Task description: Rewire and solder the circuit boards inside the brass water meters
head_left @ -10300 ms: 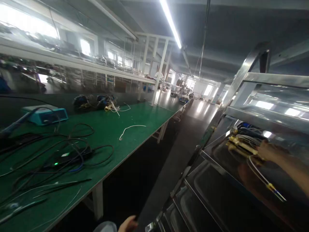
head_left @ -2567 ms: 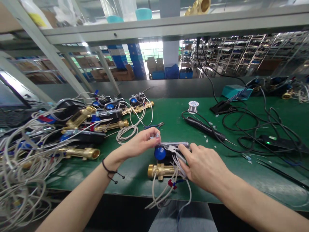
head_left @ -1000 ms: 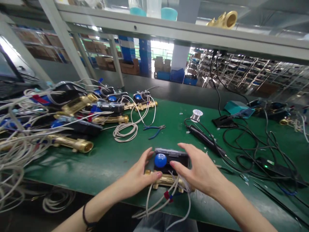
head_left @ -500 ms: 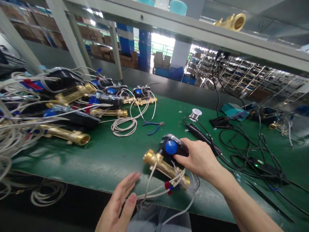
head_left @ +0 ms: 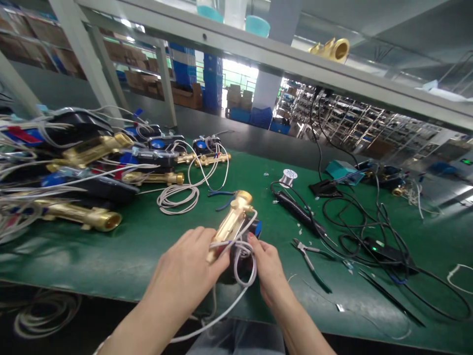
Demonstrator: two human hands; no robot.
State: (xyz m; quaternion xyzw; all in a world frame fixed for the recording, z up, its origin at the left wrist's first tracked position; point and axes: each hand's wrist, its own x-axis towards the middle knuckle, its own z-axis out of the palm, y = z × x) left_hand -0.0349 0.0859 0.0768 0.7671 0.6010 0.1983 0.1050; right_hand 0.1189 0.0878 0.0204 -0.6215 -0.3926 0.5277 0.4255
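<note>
Over the front of the bench I hold a brass water meter (head_left: 234, 217) with a black housing, a blue cap and white cables. Its brass pipe is tilted, with the threaded end pointing up and away. My left hand (head_left: 192, 261) is closed around the lower part of the pipe. On the other side, my right hand (head_left: 269, 264) grips the black housing by the blue cap. Looped white cable (head_left: 244, 281) hangs between the hands and runs down past the bench edge. Most of the housing is hidden behind the cable and fingers.
Several similar meters (head_left: 92, 217) with tangled cables are piled at left. Blue-handled pliers (head_left: 221, 199) lie behind the held meter. To the right are green-handled cutters (head_left: 312, 266), a soldering iron (head_left: 301, 212), a solder spool (head_left: 288, 177), black cords and tweezers (head_left: 391, 298).
The meter has been turned over and its pipe now points away. My left hand has gone from open beside it to gripping the pipe; my right hand still holds the housing.
</note>
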